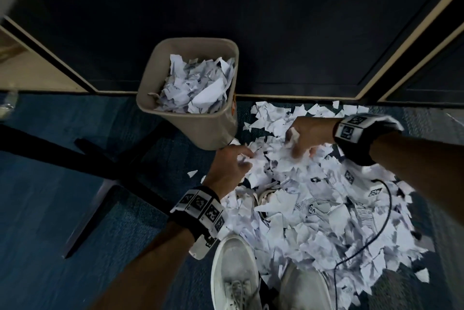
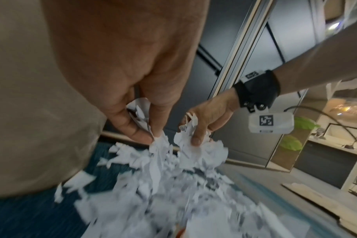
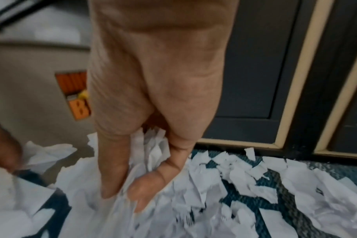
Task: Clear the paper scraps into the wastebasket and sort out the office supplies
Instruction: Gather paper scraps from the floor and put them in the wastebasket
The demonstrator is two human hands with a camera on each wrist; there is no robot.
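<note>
Blue carpet holds torn white paper scraps [image 1: 313, 211]; both the left hand [image 1: 229, 166] and right hand [image 1: 305, 137] pinch wads, best squeezed tight before reaching the beige plastic wastebasket [image 1: 213, 131].

I see the wastebasket [image 1: 175, 108] standing on the carpet [image 1: 50, 171] against the wall panels [image 1: 251, 20], scraps inside it. Right of it and nearer me, the scrap pile [image 1: 313, 209] spreads over the carpet up to the panels. My shoes [image 1: 233, 272] stand at the pile's near edge. A cable [image 1: 384, 209] lies across the pile's right side.
</note>
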